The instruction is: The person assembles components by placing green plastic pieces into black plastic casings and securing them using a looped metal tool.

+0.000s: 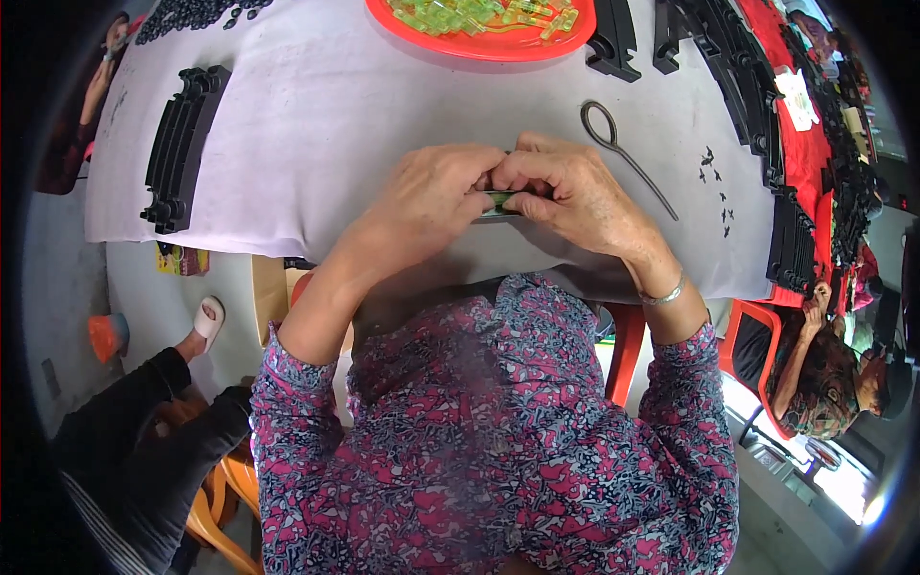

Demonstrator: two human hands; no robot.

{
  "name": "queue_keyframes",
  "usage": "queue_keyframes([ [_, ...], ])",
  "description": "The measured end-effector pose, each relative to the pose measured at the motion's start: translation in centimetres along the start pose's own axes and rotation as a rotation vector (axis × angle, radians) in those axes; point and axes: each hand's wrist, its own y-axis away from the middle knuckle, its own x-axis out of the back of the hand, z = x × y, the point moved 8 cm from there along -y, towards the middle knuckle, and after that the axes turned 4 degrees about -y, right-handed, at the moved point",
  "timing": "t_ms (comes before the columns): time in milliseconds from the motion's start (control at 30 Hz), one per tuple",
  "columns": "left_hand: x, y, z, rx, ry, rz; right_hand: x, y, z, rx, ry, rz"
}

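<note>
Close to the table's near edge, my left hand [426, 196] and my right hand [573, 196] meet, fingers and thumbs closed on one small part [499, 199]. Green with a dark edge shows between the thumbs; the fingers hide the rest, so its exact kind cannot be made out. Right of my right hand lies a dark metal rod with a looped end [628, 158]. Beyond my hands is a red plate [460, 48] holding many translucent yellow-green plastic pieces [479, 14].
A black slatted plastic part [185, 149] lies at the left on the grey tablecloth [316, 115]. More black parts [738, 86] line the right side, near scattered tiny black pieces [714, 182]. Black beads or caps [192, 17] lie far left. Other people sit on both sides.
</note>
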Motion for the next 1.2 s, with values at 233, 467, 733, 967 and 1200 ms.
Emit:
queue_keyframes([
  [233,-0.1,-0.2,-0.6,0.064,-0.001,-0.018,-0.6,-0.3,1.5,-0.068,-0.041,-0.025],
  [467,-0.5,-0.1,-1.3,0.037,0.055,0.024,1.3,0.2,0.7,-0.088,-0.011,0.073],
  [733,-0.7,-0.9,-0.9,0.167,0.000,-0.162,8.9,4.7,4.9,-0.315,0.422,0.491],
  [967,0.6,0.6,0.5,0.001,0.009,-0.004,8.6,5.0,7.5,-0.542,0.357,0.376],
  [1200,1.6,3.0,1.9,-0.014,-0.198,0.144,8.9,5.7,8.4,-0.459,0.275,0.304],
])
